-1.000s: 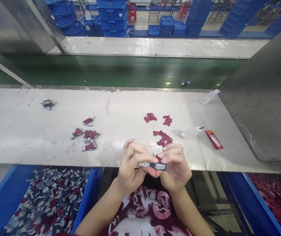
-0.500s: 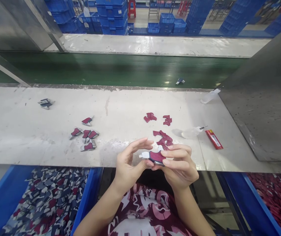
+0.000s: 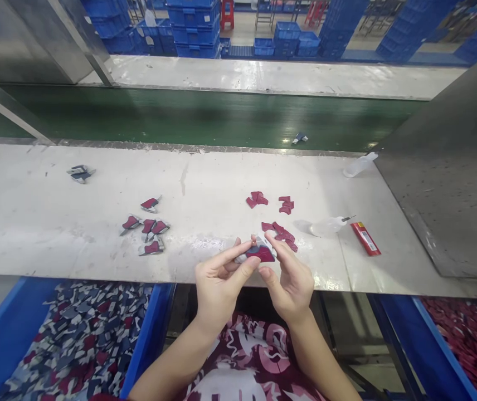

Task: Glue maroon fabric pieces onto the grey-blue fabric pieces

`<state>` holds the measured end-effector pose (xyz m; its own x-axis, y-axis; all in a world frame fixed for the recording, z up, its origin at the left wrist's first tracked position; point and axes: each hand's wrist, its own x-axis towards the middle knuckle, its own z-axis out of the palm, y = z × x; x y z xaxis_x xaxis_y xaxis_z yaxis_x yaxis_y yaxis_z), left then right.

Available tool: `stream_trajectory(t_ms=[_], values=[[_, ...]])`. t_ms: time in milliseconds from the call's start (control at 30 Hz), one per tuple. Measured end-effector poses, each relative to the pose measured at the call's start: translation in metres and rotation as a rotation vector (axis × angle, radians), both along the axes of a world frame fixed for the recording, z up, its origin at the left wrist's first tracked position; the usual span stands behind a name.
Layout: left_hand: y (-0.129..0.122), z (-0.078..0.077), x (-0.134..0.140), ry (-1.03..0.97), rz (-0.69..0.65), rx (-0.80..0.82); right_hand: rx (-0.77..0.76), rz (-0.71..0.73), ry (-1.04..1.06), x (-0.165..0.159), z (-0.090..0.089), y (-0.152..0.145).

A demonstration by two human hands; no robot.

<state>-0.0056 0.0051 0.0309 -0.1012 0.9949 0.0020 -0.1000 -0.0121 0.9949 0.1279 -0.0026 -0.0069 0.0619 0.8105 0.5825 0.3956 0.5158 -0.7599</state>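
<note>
- White bench [image 3: 213, 184], scuffed, its surface stained in places.
- Green belt [image 3: 171, 114] running along the bench's far edge; a pale counter [image 3: 222, 75] beyond it.
- Grey metal panel [image 3: 451, 167] rising at the bench's right end.
- Metal housing [image 3: 38, 44] past the far left corner.
- Behind: stacked blue crates [image 3: 192, 28], red stool [image 3: 227, 15], pale floor [image 3: 244, 25].
- Light glinting off belt and counter.

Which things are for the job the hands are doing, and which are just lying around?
Probably for the job:
the piece in the left hand
loose red pieces
red-topped pieces on the left
thin-tipped bottle, perhaps

Probably just around:
red packet, though I can't tell its use
blue crates behind
red stool behind
</note>
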Motion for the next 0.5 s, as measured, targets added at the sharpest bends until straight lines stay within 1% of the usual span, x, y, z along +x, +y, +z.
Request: stream_trajectory(t_ms=[100,233,400,500], values=[[-0.0017,0.0007,0.0015,0.023,0.03,0.019,-0.067,0.013,0.056,-0.0029,0.001,-0.0016],[-0.0034,0.0003,0.0029,0.04,0.063,0.039,-0.089,0.008,0.109,-0.006,0.0039,-0.0034],[-0.0033,-0.0019,0.004,0.022,0.054,0.029,-0.185,-0.02,0.198,-0.0076,0.0031,-0.0053],[-0.003,-0.0037,0.0036,0.032,0.064,0.024,-0.236,-0.013,0.258,-0.0078,0.0005,-0.0035]])
